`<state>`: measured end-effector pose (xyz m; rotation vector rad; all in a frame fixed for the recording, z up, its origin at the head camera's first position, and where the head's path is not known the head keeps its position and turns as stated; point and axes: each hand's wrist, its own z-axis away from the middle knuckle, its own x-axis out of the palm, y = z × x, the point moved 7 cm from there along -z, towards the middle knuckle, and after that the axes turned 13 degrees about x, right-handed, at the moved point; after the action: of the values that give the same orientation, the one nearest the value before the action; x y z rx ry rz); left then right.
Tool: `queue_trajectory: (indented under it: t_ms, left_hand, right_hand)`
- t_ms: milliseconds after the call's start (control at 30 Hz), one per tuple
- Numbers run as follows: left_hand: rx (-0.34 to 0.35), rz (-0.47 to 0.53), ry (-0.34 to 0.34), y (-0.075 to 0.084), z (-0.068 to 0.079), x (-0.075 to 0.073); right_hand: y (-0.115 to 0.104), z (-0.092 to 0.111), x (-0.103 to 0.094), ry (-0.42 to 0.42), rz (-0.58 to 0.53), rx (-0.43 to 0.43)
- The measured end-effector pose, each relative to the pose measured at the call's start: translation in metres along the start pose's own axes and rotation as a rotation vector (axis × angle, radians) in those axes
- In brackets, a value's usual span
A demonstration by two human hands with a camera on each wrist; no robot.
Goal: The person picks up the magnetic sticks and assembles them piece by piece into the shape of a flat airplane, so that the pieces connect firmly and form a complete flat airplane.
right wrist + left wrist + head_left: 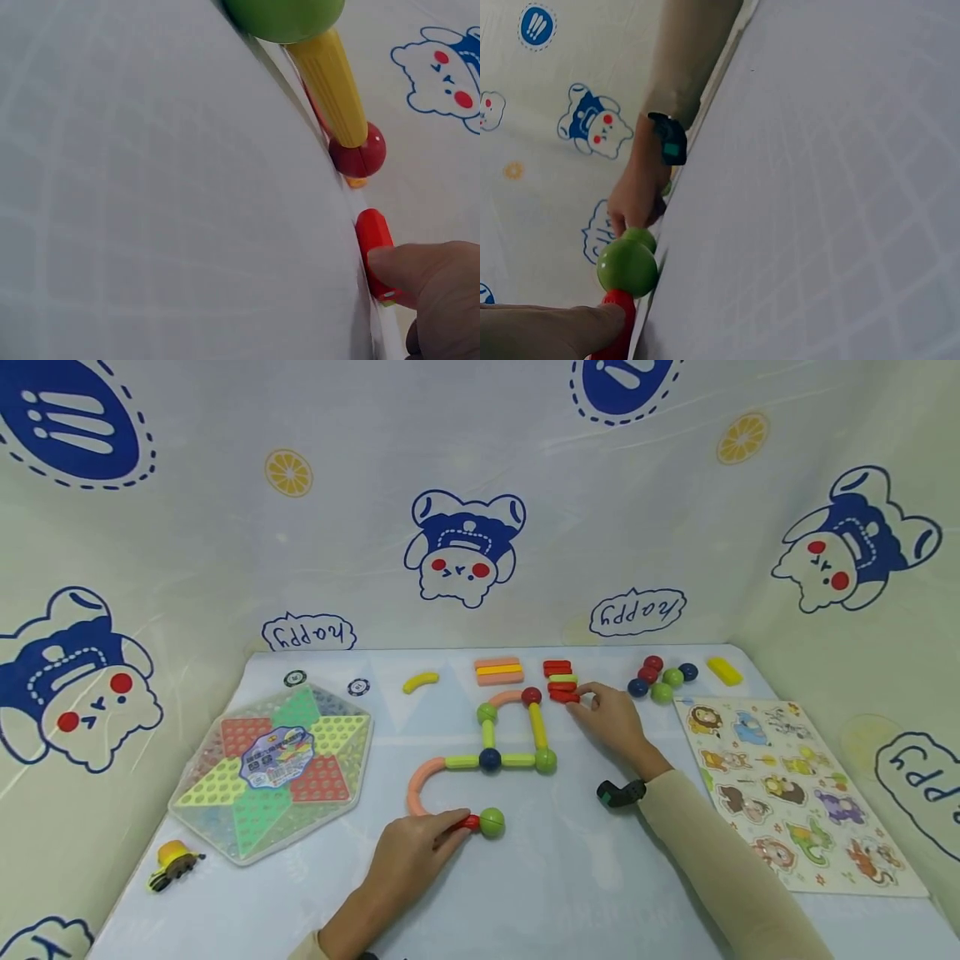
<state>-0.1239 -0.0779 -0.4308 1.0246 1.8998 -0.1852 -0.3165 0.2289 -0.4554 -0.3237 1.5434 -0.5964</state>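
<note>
My left hand (411, 858) pinches a short red rod (469, 822) between thumb and fingers. A green ball (492, 822) sits on the rod's right end; a curved salmon rod (422, 785) meets the hand from above. That curve joins a flat figure of light green rods (462, 762), a dark blue ball (490, 760), a yellow rod (538, 727) and a dark red ball (531, 696). Farther back, my right hand (617, 724) pinches a red rod (373, 240) at the near end of a row of short red and green rods (558, 677).
Loose balls (662, 693) and a yellow piece (724, 672) lie at the back right, salmon and yellow rods (498, 678) and a curved yellow rod (421, 682) at the back. A hexagonal game board (225, 827) and toy bee (174, 865) are left, an animal puzzle board (757, 760) right.
</note>
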Motion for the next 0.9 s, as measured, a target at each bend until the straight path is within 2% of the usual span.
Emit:
queue_trajectory:
  t_ms: [267, 433, 533, 667, 767, 900]
  left_hand:
    - [-0.015, 0.022, -0.024, -0.001, -0.001, 0.002]
    - [-0.038, 0.118, -0.006, -0.002, -0.002, 0.003]
    - [-0.056, 0.181, -0.023, -0.002, -0.007, 0.004]
    - [-0.059, 0.176, -0.095, -0.002, -0.017, 0.003]
    - [-0.032, 0.147, -0.161, -0.001, -0.024, 0.004]
    - [0.019, 0.121, -0.223, 0.002, -0.033, 0.007]
  right_hand:
    - [0.007, 0.008, -0.002, 0.029, -0.005, -0.019]
    - [0.015, 0.026, -0.012, 0.082, -0.059, -0.029]
    - [0.018, 0.042, -0.018, 0.096, -0.078, -0.036]
    - [0.016, 0.07, -0.023, 0.091, -0.097, -0.047]
    - [0.013, 0.094, -0.022, 0.085, -0.128, -0.067]
    - [0.006, 0.124, -0.017, 0.096, -0.173, -0.14]
